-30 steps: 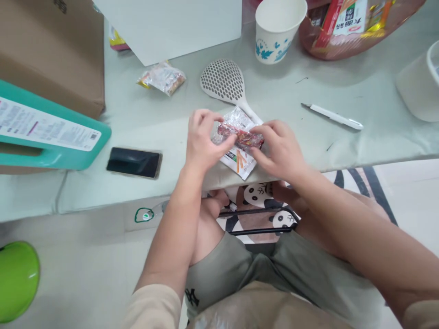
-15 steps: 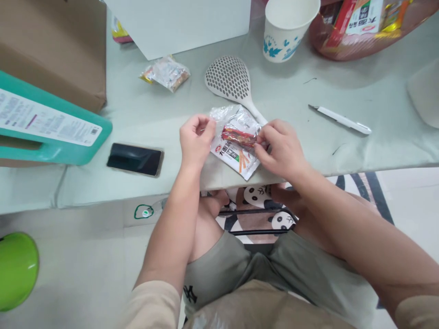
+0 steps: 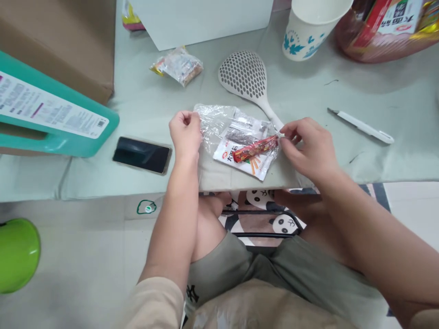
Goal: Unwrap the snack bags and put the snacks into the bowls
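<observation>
A clear plastic bag (image 3: 214,121) is stretched between my two hands near the table's front edge. My left hand (image 3: 186,132) is closed on its left side. At the right, my right hand (image 3: 307,144) pinches the bag's edge beside the end of a red snack packet (image 3: 255,148). That packet lies slanted over a white snack packet (image 3: 228,153), and a silvery grey packet (image 3: 243,128) is behind it. Whether each packet is inside or under the film is hard to tell. The handle of a slotted skimmer (image 3: 243,75) ends close to my right hand.
A phone (image 3: 142,155) and a green container (image 3: 68,119) are at the left, before a cardboard box (image 3: 68,41). Farther back are a small snack bag (image 3: 180,66), a paper cup (image 3: 308,32) and a red basket (image 3: 373,48). A white pen (image 3: 363,127) lies right.
My hands have moved apart, spreading the clear bag wider. The red packet now lies tilted, with its right end up by my right hand. The whole view has shifted slightly.
</observation>
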Action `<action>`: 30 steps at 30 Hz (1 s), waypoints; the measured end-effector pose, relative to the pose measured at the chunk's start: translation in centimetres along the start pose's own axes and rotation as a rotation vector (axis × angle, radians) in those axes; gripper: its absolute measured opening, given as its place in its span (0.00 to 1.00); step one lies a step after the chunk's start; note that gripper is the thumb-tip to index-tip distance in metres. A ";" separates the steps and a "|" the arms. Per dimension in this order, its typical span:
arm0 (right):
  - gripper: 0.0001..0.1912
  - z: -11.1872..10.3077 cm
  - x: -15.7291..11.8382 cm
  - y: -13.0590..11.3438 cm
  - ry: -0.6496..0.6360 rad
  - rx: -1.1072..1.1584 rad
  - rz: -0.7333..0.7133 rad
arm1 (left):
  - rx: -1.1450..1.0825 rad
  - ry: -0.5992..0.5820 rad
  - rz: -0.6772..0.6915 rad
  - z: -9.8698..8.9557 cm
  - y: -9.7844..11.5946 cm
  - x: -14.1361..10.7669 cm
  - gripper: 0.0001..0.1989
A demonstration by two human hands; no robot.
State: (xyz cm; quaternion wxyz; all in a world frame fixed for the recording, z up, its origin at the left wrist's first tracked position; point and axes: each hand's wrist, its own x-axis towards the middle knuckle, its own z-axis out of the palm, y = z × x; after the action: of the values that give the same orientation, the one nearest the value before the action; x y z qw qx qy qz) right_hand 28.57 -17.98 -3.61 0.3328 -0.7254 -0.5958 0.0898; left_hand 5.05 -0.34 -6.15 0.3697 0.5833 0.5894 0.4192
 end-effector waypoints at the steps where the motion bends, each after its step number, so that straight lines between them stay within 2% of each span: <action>1: 0.08 -0.1 0.0 0.0 -0.002 0.023 0.028 | 0.032 0.008 0.053 -0.2 -0.4 0.0 0.12; 4: 0.09 -0.4 -0.1 0.0 -0.013 0.085 0.096 | 0.103 0.060 0.165 -0.5 -1.1 -0.1 0.10; 11: 0.12 -1.1 -0.3 0.4 0.040 0.082 0.160 | 0.159 0.201 0.164 -0.7 -1.6 0.1 0.09; 14: 0.13 -1.2 -0.3 0.6 0.066 0.028 0.112 | 0.184 0.255 0.210 -1.0 -0.6 -0.2 0.11; 17: 0.13 -0.9 -0.4 0.5 0.022 -0.051 0.001 | 0.206 0.276 0.397 -1.0 1.5 -2.1 0.13; 19: 0.16 -0.7 -0.5 0.2 -0.017 -0.121 0.000 | 0.221 0.194 0.576 -0.5 2.8 -4.0 0.10; 22: 0.21 -0.5 -0.7 -0.4 -0.074 -0.161 0.069 | 0.319 -0.137 0.766 1.0 4.1 -6.6 0.07; 25: 0.12 -0.7 -0.7 -1.0 -0.097 -0.063 0.098 | 0.404 -0.352 0.791 2.4 4.4 -7.9 0.11; 27: 0.06 -0.9 -0.5 -1.2 -0.083 0.012 0.125 | 0.433 -0.404 0.772 2.9 4.3 -7.9 0.12; 30: 0.02 -1.2 -0.3 -1.3 -0.035 0.094 0.199 | 0.451 -0.427 0.740 3.0 3.9 -7.6 0.13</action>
State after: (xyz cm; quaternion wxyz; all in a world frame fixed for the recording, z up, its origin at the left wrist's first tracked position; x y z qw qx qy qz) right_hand 28.02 -18.60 -2.00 0.3454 -0.7629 -0.5217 0.1629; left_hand 9.71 -7.82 -4.04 0.1729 0.8925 0.3291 0.2553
